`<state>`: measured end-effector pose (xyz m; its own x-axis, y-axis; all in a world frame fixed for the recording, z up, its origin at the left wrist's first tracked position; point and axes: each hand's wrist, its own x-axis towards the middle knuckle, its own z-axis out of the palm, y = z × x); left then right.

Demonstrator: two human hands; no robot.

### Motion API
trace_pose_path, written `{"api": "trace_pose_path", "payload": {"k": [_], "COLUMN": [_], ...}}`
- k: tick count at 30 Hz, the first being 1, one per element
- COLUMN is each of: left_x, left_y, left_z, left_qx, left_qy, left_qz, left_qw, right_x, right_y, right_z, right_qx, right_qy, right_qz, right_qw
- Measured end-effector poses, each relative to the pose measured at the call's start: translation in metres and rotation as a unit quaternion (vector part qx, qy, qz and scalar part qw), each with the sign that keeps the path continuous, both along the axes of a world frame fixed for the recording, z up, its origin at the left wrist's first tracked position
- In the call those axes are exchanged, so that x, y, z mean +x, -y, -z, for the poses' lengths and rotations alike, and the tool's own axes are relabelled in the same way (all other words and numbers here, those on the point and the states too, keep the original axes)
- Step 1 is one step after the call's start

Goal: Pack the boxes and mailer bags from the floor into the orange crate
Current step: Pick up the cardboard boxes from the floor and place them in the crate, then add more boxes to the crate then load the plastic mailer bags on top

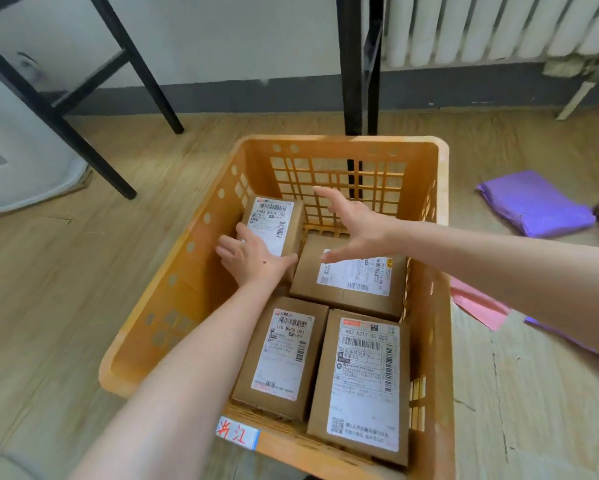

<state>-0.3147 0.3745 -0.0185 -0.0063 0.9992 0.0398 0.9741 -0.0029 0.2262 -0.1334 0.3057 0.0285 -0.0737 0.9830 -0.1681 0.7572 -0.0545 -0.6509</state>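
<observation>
The orange crate point(173, 296) stands on the floor and holds several brown cardboard boxes with white labels. My left hand point(253, 259) lies flat on the near end of the far-left box point(274, 216), fingers straight. My right hand point(351, 220) hovers open above the far-right box point(351, 285), fingers spread, touching nothing. Two more boxes lie at the near side, a narrow one point(284, 358) and a wider one point(364, 382). A purple mailer bag point(537, 202) lies on the floor to the right. A pink mailer bag point(478, 306) and another purple one point(568, 337) peek out under my right forearm.
Black metal table legs point(142, 64) stand behind and left of the crate, another black post point(358, 64) right behind it. A white appliance point(17, 161) is at the far left, a radiator point(499, 26) on the wall at the back right. Flattened cardboard point(533, 410) covers the floor at right.
</observation>
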Motion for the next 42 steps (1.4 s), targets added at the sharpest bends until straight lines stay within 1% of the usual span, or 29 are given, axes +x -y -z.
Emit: {"api": "trace_pose_path", "payload": {"k": [4, 9, 13, 15, 21, 23, 25, 26, 28, 30, 33, 37, 39, 42], "left_x": [-0.009, -0.03, -0.034, -0.031, -0.024, -0.018, -0.006, 0.002, 0.023, 0.047, 0.089, 0.145, 0.168, 0.204], "left_y": [0.002, 0.002, 0.013, 0.016, 0.007, 0.006, 0.004, 0.002, 0.001, 0.006, 0.024, 0.054, 0.071, 0.1], "left_z": [0.013, 0.024, 0.031, 0.033, 0.02, 0.012, 0.001, -0.007, -0.023, -0.036, -0.052, -0.068, -0.075, -0.08], "left_qx": [-0.051, -0.116, -0.193, -0.216, -0.247, -0.199, -0.099, -0.045, 0.046, 0.099, 0.123, 0.15, 0.153, 0.146], "left_qy": [-0.028, -0.026, -0.071, -0.085, -0.107, -0.073, -0.01, 0.026, 0.075, 0.098, 0.136, 0.158, 0.145, 0.104], "left_qz": [0.027, 0.063, 0.164, 0.193, 0.193, 0.186, 0.199, 0.211, 0.238, 0.263, 0.297, 0.356, 0.384, 0.434], "left_qw": [0.998, 0.991, 0.965, 0.953, 0.944, 0.959, 0.975, 0.976, 0.967, 0.955, 0.937, 0.909, 0.899, 0.883], "right_x": [-0.002, -0.006, -0.009, -0.01, -0.005, -0.001, 0.004, 0.008, 0.019, 0.034, 0.061, 0.104, 0.124, 0.155], "right_y": [-0.002, -0.004, -0.008, -0.008, -0.005, -0.002, 0.002, 0.004, 0.009, 0.015, 0.029, 0.057, 0.071, 0.097], "right_z": [-0.002, 0.001, -0.001, 0.0, 0.001, -0.003, -0.009, -0.013, -0.02, -0.026, -0.029, -0.029, -0.029, -0.026], "right_qx": [-0.004, -0.011, 0.0, 0.003, 0.006, 0.021, 0.063, 0.094, 0.156, 0.197, 0.233, 0.267, 0.263, 0.219], "right_qy": [-0.005, 0.046, 0.038, 0.037, 0.047, 0.06, 0.099, 0.124, 0.167, 0.2, 0.233, 0.241, 0.246, 0.264], "right_qz": [0.004, -0.021, -0.022, -0.021, -0.02, -0.02, -0.022, -0.022, -0.017, -0.005, 0.031, 0.083, 0.112, 0.149], "right_qw": [1.0, 0.999, 0.999, 0.999, 0.999, 0.998, 0.993, 0.988, 0.973, 0.96, 0.944, 0.929, 0.926, 0.928]}}
